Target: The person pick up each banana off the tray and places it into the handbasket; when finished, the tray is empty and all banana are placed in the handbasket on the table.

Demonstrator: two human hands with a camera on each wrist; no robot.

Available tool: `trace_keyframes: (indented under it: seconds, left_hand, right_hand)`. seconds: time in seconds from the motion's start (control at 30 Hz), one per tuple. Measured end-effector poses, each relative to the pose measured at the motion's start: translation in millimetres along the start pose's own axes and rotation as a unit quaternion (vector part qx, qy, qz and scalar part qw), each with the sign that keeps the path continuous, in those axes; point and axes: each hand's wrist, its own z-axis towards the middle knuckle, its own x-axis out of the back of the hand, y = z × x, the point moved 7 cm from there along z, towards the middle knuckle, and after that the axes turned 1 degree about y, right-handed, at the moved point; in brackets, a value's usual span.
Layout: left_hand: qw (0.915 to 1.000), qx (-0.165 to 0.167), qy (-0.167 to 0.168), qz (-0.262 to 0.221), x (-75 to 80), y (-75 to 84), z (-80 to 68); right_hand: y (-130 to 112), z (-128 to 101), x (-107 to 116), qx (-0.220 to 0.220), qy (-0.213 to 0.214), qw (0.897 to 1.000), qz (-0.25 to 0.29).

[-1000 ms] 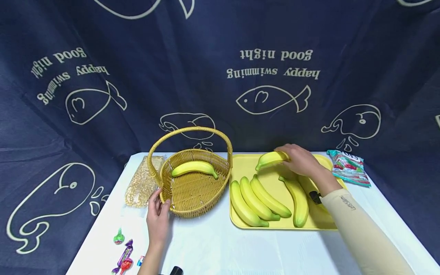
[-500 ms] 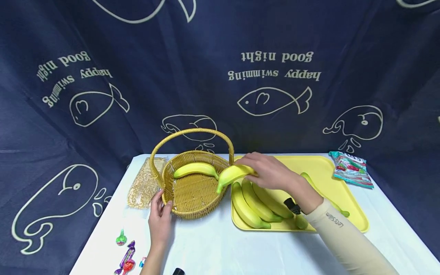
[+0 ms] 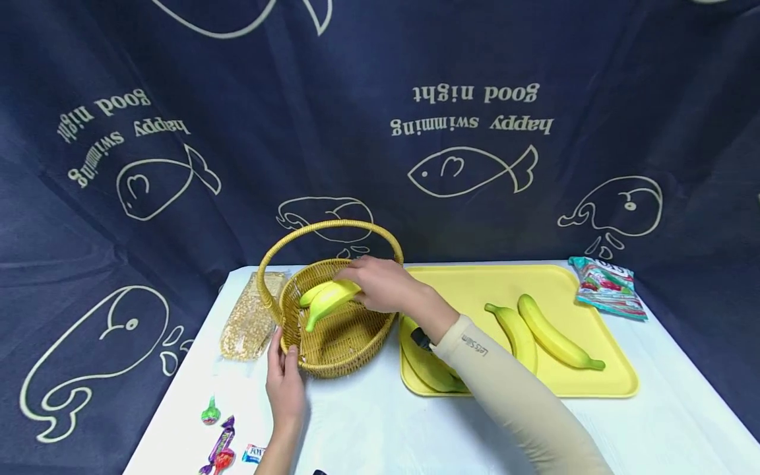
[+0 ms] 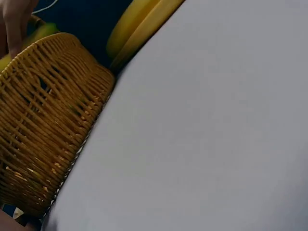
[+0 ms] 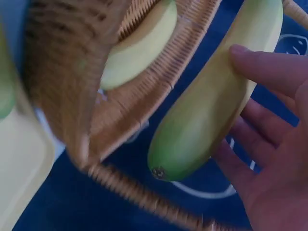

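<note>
The right hand [image 3: 380, 284] sits at centre frame in the head view, over the oval woven wicker basket with a hoop handle [image 3: 350, 343]. Its fingers and thumb are curled round a yellow-green banana [image 3: 328, 301], which is held tilted, the lower tip pointing down-left into the basket's interior. The right wrist view confirms the hold: fingers [image 5: 269, 72] lie across the banana's [image 5: 211, 106] skin, the palm behind it, with the basket's weave [image 5: 144, 101] just beside. A second yellow banana [image 3: 311, 293] lies in the basket, mostly hidden behind the held one; it shows at the upper left of the right wrist view [image 5: 139, 45].

The left hand [image 3: 286, 386] is at lower centre-left of the head view, its fingers against the near left wall of the basket. Whether they curl round the rim cannot be told. The left wrist view shows only the basket's side [image 4: 43, 125] and the white table surface [image 4: 207, 134].

Right of the basket, touching or just beside it, lies a flat rectangular yellow plastic tray [image 3: 475, 284]. Two bananas [image 3: 537, 330] lie side by side at its right half; further bananas [image 3: 424, 363] at its near left corner are partly covered by the beige sleeve [image 3: 505, 389].

Also present: a clear bag of pale grains [image 3: 249, 316] left of the basket, wrapped sweets [image 3: 218, 442] at lower left, and a colourful snack packet [image 3: 608, 287] at far right.
</note>
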Motion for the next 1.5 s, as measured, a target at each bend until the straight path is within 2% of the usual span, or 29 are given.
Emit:
trace_keyframes:
  seconds: [0.2, 0.23, 0.37, 0.53, 0.7, 0.87, 0.97, 1.07, 1.23, 1.37, 1.5]
  left_hand:
    - [0.9999, -0.009, 0.005, 0.003, 3.2, -2.3, 0.5]
    - [0.9999, -0.011, 0.006, 0.001, 2.9, -6.8, 2.9]
    - [0.9999, -0.011, 0.000, -0.013, 2.0, -4.4, 3.7]
    - [0.9998, -0.017, 0.002, -0.014, 1.4, -3.4, 4.2]
    - [0.9996, -0.024, 0.012, -0.006, 3.5, -5.3, 5.1]
    - [0.9998, -0.015, 0.010, -0.005, 3.5, -7.0, 3.4]
    - [0.9999, -0.009, 0.001, -0.014, 2.8, -1.9, 1.4]
    - [0.9997, 0.000, -0.012, -0.019, 1.1, 9.8, -2.6]
    - [0.9999, 0.004, -0.015, -0.003, 0.7, 25.3, -6.2]
    - [0.9999, 0.008, -0.012, -0.005, 1.4, 16.7, -2.7]
    - [0.9998, 0.009, -0.010, -0.018, 0.8, 2.0, 0.8]
  right_hand:
    - [-7, 33, -24, -0.022, -0.062, 0.998, -0.007]
    - [-7, 38, -27, -0.024, -0.068, 0.997, -0.009]
    - [-5, 54, -40, -0.042, -0.098, 0.994, -0.007]
    - [0, 63, -58, -0.078, -0.139, 0.987, -0.002]
    - [1, 70, -77, -0.105, -0.155, 0.982, -0.001]
    - [-3, 75, -84, -0.135, -0.166, 0.977, 0.009]
    - [-4, 77, -87, -0.142, -0.168, 0.975, 0.003]
    - [-2, 76, -92, -0.144, -0.180, 0.973, -0.005]
    - [1, 76, -95, -0.141, -0.179, 0.974, -0.003]
    - [1, 76, -93, -0.131, -0.175, 0.975, 0.040]
    - [5, 69, -87, -0.125, -0.180, 0.967, 0.128]
